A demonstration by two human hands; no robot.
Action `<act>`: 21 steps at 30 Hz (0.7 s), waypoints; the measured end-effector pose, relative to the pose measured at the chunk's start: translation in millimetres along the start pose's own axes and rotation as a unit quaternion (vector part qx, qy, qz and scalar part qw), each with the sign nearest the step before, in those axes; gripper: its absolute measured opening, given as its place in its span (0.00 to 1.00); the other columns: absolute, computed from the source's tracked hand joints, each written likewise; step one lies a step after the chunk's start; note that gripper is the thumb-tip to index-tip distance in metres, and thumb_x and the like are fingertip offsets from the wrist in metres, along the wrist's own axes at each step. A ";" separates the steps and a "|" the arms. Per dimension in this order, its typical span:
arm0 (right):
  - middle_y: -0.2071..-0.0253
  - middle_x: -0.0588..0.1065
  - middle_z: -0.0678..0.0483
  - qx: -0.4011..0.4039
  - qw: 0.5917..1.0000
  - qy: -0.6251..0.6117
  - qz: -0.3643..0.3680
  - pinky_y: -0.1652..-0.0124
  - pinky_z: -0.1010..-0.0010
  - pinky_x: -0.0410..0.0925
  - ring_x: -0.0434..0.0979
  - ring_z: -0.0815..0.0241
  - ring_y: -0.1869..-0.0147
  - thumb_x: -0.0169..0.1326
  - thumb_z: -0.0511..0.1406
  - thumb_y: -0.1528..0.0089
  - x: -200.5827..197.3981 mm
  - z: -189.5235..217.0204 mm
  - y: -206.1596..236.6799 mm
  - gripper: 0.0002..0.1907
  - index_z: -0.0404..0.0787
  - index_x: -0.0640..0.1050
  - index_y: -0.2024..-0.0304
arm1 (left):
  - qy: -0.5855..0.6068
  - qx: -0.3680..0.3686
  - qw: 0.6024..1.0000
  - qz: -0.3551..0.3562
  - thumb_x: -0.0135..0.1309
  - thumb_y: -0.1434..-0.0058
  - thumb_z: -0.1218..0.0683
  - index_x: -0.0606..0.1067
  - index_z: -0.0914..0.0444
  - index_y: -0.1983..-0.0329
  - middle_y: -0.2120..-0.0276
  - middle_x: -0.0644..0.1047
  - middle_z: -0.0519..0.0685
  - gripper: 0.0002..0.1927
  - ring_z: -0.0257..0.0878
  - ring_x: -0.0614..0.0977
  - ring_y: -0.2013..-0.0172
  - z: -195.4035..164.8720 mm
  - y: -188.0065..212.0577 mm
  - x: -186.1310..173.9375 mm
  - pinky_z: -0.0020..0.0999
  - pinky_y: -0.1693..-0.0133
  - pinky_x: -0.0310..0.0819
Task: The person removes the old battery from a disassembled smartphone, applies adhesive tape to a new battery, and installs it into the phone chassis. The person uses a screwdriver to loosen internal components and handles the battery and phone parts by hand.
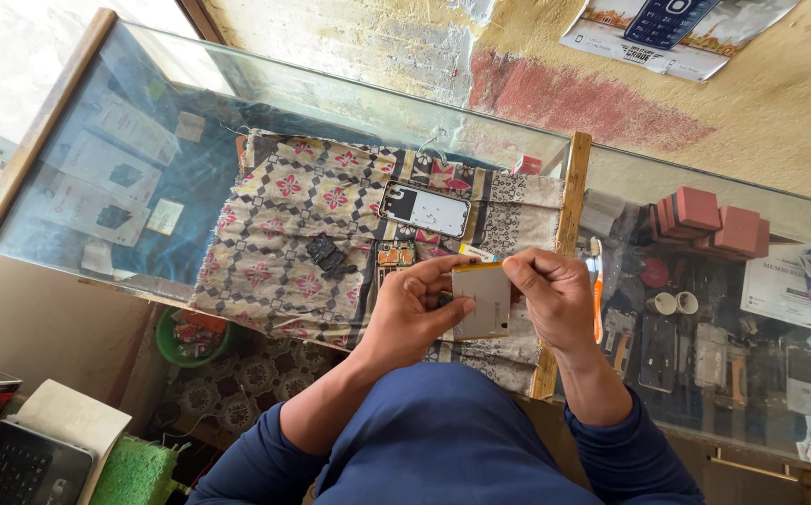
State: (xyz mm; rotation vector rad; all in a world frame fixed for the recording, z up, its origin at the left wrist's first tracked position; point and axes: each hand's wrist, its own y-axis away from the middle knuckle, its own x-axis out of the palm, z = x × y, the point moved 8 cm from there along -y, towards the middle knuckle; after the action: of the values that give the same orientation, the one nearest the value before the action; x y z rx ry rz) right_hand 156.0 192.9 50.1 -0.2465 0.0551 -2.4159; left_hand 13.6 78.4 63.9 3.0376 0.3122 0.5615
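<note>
At the far left a dark keyboard (20, 468) is lying by a green scrubbing pad (134, 474) below the counter, and a green bowl (192, 339) is sitting on the patterned floor just under the counter's edge. Above them a glass display counter (97, 112) is showing white boxes (97, 178) inside. A patterned cloth (284, 234) is lying spread across the glass, carrying a small black part (328, 253) and, further right, an opened phone body (424, 209) lying flat. Near the cloth's right end the left hand (412, 309) is curling around a flat silver phone battery (481, 299), thumb across its face and fingers behind it, gripping it above the cloth. The right hand (555, 295) is pinching the battery's upper right corner between thumb and forefinger, the other fingers folded in. Just beside that hand an orange-handled tool (597, 290) is resting on the glass. Further right, red blocks (709, 220) and phone parts (658, 351) are lying inside the case.
</note>
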 end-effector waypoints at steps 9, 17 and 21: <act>0.56 0.79 0.53 0.052 0.993 0.014 0.103 0.53 0.76 0.74 0.79 0.67 0.52 0.58 0.27 0.37 21.3 4.6 6.7 0.16 0.32 0.76 0.46 | 0.016 0.025 0.998 -0.058 0.59 0.40 0.67 0.71 0.71 0.36 0.55 0.83 0.55 0.27 0.32 0.84 0.56 5.3 -3.9 -16.5 0.27 0.53 0.81; 0.55 0.80 0.50 0.084 0.993 0.030 0.072 0.54 0.70 0.76 0.81 0.62 0.52 0.59 0.23 0.40 16.6 -20.3 9.7 0.23 0.32 0.75 0.42 | -0.027 0.016 0.996 -0.079 0.61 0.38 0.63 0.71 0.71 0.42 0.60 0.82 0.54 0.22 0.35 0.84 0.60 44.2 -13.6 -39.5 0.28 0.57 0.83; 0.54 0.80 0.50 0.064 0.994 0.001 0.093 0.50 0.69 0.77 0.81 0.61 0.50 0.61 0.27 0.38 15.8 -38.8 19.3 0.21 0.31 0.74 0.43 | 0.067 -0.062 0.993 -0.075 0.60 0.37 0.61 0.76 0.72 0.53 0.65 0.83 0.54 0.12 0.38 0.85 0.65 95.8 0.7 -42.4 0.32 0.60 0.85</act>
State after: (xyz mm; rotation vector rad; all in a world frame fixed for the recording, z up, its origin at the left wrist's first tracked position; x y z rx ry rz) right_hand 149.4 166.9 12.5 -0.1723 -0.0718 -2.2252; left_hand 9.2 69.2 -40.4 2.8336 0.4870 0.7451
